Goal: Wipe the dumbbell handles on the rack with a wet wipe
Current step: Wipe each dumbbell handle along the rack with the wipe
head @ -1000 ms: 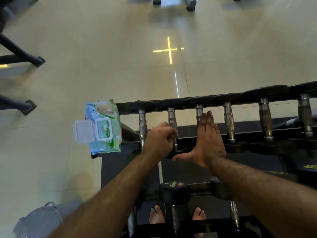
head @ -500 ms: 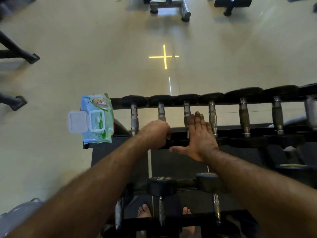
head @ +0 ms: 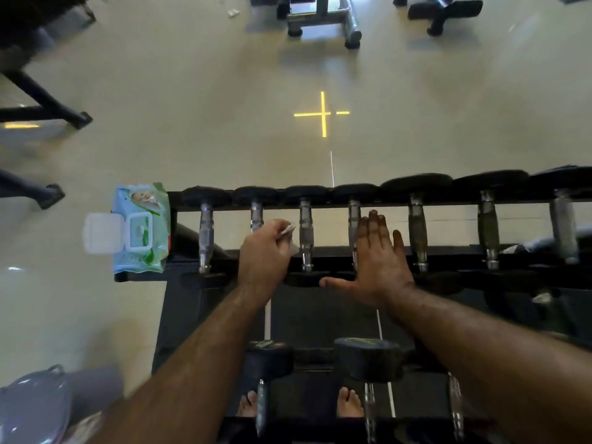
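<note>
A: Where is the wet wipe (head: 288,236)?
B: Crumpled in the left hand (head: 264,255), whose fingers curl round it over the second dumbbell handle (head: 256,214) from the rack's left end.
A: And the right hand (head: 379,256)?
B: Flat, fingers straight and together, thumb spread, lying over the fourth handle (head: 353,213) on the same top rail of the rack (head: 448,205).
A: What else sits near the rack?
B: A wipes pack (head: 141,229) with its lid flipped open rests on the rack's left end. Lower dumbbells (head: 368,358) hang below, and bare feet (head: 349,403) show beneath them on the floor (head: 192,123).
</note>
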A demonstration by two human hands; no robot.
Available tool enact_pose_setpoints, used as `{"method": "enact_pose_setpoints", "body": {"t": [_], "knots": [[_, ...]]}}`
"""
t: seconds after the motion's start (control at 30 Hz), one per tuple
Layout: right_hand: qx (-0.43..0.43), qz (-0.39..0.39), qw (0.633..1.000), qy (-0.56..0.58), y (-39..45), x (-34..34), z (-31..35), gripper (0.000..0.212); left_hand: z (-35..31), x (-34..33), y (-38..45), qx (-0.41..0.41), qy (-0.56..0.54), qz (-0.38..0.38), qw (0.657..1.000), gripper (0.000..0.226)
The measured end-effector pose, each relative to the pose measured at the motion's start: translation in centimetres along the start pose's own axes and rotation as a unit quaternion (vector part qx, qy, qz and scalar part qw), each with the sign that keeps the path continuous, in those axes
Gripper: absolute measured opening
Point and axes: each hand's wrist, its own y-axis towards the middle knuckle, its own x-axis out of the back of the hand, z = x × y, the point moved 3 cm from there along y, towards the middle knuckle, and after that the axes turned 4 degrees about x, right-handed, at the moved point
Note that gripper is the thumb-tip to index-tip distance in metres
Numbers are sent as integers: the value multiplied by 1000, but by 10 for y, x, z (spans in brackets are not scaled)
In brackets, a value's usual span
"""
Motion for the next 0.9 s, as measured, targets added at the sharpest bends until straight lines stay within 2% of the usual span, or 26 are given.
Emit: {"method": "enact_pose_setpoints", "body": {"t": [0.1,0.2,0.43,0.57,0.67,0.83,0.9], "knots": [[89,5,993,-74,1,9,-18,144,-16,-8,-2,18,-20,-21,999,20],[189,14,967,-167,1,12,-34,129,-29,-16,-2,37,-32,-47,998,21],[198,-10,973,-121,2,2,-33,132,-35,-19,0,57,-16,-80,995,20],[182,-21,978,-103,3,0,-32,138,-38,-15,14,-60,71,-81,992,28],[182,-12,978,-99,4,0,-33,136,-36,-27,34,-152,160,-63,973,33],[181,-17,978,-104,2,0,-32,134,-26,-50,42,-244,242,0,939,32],[181,-19,978,-103,3,1,-31,134,-28,-48,35,-235,246,51,939,33]]}}
